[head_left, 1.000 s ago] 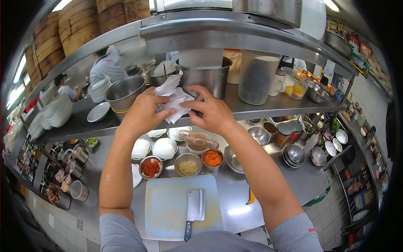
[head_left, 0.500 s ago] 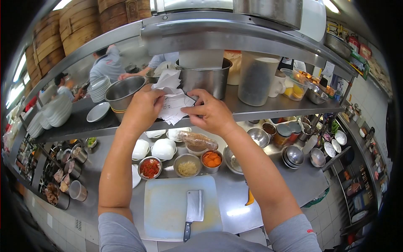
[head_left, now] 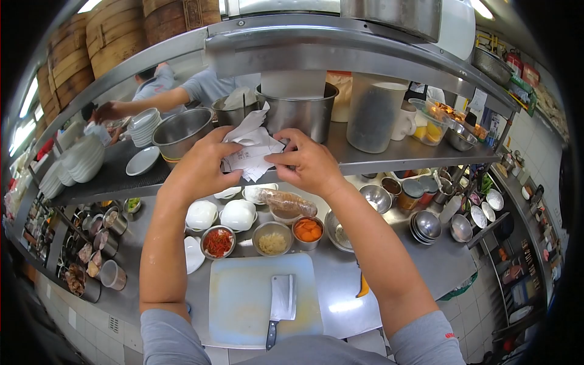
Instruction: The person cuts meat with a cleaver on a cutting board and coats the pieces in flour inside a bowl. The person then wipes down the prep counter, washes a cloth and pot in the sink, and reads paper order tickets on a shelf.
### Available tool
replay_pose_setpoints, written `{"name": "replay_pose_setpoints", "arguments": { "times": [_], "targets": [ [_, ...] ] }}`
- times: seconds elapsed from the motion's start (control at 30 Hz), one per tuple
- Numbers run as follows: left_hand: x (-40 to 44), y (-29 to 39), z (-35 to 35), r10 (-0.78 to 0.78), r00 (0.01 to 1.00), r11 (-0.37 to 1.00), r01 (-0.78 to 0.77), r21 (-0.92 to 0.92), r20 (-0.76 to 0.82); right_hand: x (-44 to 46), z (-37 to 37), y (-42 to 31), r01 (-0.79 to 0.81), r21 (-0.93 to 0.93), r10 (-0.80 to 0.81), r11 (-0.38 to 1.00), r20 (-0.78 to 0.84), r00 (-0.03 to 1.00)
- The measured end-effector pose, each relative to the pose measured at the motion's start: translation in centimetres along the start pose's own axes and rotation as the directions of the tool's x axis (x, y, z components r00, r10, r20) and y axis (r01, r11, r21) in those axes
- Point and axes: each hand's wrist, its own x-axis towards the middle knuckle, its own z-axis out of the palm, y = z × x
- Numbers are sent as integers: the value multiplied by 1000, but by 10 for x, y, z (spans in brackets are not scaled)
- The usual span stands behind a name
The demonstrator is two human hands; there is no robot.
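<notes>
Several white paper slips, printed and partly curled, are between my two hands at the edge of the metal shelf. My left hand grips their left side, fingers behind and thumb toward the front. On the right side, my right hand pinches the slips between thumb and fingers. Below lies a cleaver on a pale cutting board. Just beyond the board stand bowls of red shreds, chopped garlic-like bits and orange slices.
The metal shelf crosses in front of me, carrying a steel pot, a steel bowl and stacked white bowls. Bamboo steamers stand above. A yellow-handled tool lies right of the board. Co-workers are behind the shelf.
My left hand has shifted its grip on the slips, its thumb now lower, and the top slip stands more upright. Behind the shelf, a co-worker's arm has stretched out to the left.
</notes>
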Motion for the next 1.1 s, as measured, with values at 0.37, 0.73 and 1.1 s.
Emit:
{"name": "replay_pose_setpoints", "arguments": {
  "times": [0.37, 0.73, 1.1],
  "targets": [
    [-1, -3, -5, -93, 994, 992, 98, -78, 64, 0, 2, 0, -20, -24, 20, 1000, 15, 1000],
    [3, -13, 1, -75, 997, 988, 79, -130, 36, 3, 0, -7, -14, -67, 13, 998, -25, 1000],
    [3, -11, 0, -59, 998, 990, 54, -131, -31, 4, -4, -10, -97, 32, 97, 995, 10, 995]
  ]
}}
